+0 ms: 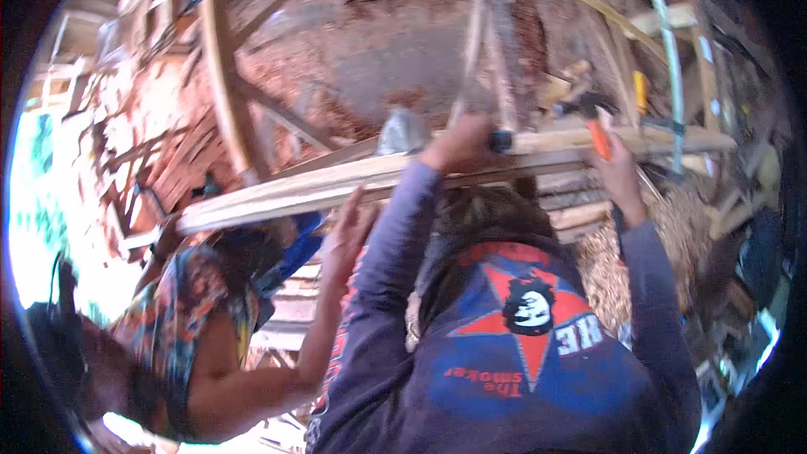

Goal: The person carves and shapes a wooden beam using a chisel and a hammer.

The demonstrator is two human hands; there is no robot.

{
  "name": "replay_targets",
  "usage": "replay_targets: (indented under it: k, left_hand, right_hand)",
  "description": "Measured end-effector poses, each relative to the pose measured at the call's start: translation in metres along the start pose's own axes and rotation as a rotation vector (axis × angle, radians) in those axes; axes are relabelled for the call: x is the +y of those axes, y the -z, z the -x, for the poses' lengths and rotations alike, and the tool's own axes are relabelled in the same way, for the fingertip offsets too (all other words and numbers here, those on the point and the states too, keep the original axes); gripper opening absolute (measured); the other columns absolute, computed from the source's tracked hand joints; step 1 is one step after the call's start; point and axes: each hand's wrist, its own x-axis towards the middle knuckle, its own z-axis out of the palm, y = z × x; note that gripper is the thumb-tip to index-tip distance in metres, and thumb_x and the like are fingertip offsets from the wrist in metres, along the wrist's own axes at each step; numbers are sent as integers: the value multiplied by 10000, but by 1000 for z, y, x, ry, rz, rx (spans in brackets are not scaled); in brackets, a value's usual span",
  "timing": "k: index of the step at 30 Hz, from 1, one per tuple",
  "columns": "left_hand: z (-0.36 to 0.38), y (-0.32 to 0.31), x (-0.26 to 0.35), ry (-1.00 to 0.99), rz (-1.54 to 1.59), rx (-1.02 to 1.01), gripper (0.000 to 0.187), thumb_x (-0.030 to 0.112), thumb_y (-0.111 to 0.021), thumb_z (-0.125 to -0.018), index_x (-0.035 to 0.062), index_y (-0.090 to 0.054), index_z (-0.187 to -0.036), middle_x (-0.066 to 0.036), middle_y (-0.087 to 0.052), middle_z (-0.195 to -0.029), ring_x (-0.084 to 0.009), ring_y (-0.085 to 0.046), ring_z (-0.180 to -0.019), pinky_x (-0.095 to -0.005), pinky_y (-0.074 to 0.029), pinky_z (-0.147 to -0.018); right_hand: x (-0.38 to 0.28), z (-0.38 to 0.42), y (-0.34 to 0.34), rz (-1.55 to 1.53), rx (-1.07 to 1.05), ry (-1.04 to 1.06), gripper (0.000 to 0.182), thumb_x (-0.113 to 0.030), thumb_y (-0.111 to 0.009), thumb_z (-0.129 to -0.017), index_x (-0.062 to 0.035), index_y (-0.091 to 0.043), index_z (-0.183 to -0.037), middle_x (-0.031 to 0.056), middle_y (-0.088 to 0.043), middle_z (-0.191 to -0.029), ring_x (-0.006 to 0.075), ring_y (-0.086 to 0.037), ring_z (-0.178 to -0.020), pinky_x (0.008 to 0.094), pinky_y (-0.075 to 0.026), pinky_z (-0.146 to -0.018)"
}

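Long pale wooden boards [311,185] run across the view in front of my body. My left hand [462,145] is closed at the boards, and a small dark object [502,141] shows at its edge; its kind is too blurred to tell. To the right, my right hand [622,176] grips a hammer [599,141] by its orange handle. The hammer's dark head is up, near the far side of the boards. A greyish-white lump [403,132] sits beside the boards, left of my left hand.
At my left a co-worker in a floral shirt [197,282] has one hand [345,240] beside the boards and another [168,235] at their left end. Wooden posts [223,76] stand beyond. Wood shavings [672,235] and scraps [164,176] lie about.
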Motion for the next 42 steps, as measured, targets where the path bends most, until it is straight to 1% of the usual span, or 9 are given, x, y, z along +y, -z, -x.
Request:
replay_targets:
  k: [2, 6, 8, 11, 13, 17, 24, 29, 42]
  left_hand:
    - [2, 7, 2, 20, 120, -12, 495, 465, -814, -750, 1, -671, -849, -211, -671, -771, -344, -662, -703, -449, -502, -659]
    - [-5, 5, 2, 113, 167, -89, 463, 424, -820, -758, -3, -676, -865, -182, -669, -740, -280, -635, -642, -430, -493, -644]
    - [-5, 2, 8, 11, 166, -10, 378, 335, -819, -750, 5, -683, -874, -183, -677, -758, -289, -641, -660, -424, -498, -655]
    - [-4, 3, 17, -10, 140, -4, 251, 230, -762, -718, 0, -689, -787, -241, -677, -767, -374, -689, -725, -461, -522, -677]
    - [-3, -9, 8, -140, 172, 129, 241, 238, -742, -723, 10, -700, -789, -248, -677, -777, -401, -684, -735, -474, -530, -694]
    - [-3, -19, 16, -58, -24, 146, 221, 211, -737, -693, 26, -721, -812, -251, -680, -813, -422, -680, -804, -492, -549, -746]
    - [12, -19, 22, 18, 20, 169, 307, 254, -794, -680, 29, -703, -868, -214, -680, -832, -419, -666, -818, -493, -528, -734]
    - [15, -22, 21, -168, 33, 319, 193, 162, -712, -689, 38, -711, -836, -223, -682, -857, -414, -675, -853, -500, -546, -770]
    - [13, -19, 24, -56, -2, 224, 252, 243, -769, -706, 26, -685, -802, -220, -669, -842, -417, -667, -853, -511, -529, -751]
  right_hand:
    - [14, 1, -5, -10, 59, 38, 470, -290, -814, -803, -4, -606, -1112, 179, -666, -866, 266, -656, -796, 403, -508, -733]
    - [-39, 4, 13, 97, -52, -138, 492, -316, -816, -802, -8, -604, -1123, 186, -674, -870, 303, -660, -788, 418, -510, -734]
    - [-41, 4, 11, 139, -53, -139, 471, -333, -794, -834, -22, -610, -1135, 85, -628, -773, 173, -595, -729, 351, -486, -690]
    - [-27, 5, 4, 76, -4, -104, 480, -336, -773, -845, -17, -598, -1157, 181, -675, -873, 300, -668, -806, 400, -515, -738]
    - [-32, 5, 5, 103, 10, -101, 385, -260, -732, -869, -14, -597, -1132, 167, -678, -920, 281, -662, -848, 389, -508, -758]
    - [-36, 2, 9, 165, -33, -133, 309, -187, -712, -876, -8, -601, -1101, 176, -651, -888, 282, -633, -802, 381, -491, -756]
    - [-46, 3, 5, 130, -21, -109, 365, -243, -734, -864, -4, -604, -1108, 133, -651, -865, 237, -614, -794, 371, -487, -761]
    - [-37, 1, 3, 50, -23, -149, 374, -250, -740, -863, 3, -601, -1101, 141, -634, -847, 225, -594, -772, 361, -482, -748]
    - [-20, -3, 1, 92, -12, -82, 366, -254, -744, -861, -15, -610, -1102, 152, -643, -860, 255, -613, -788, 376, -487, -752]
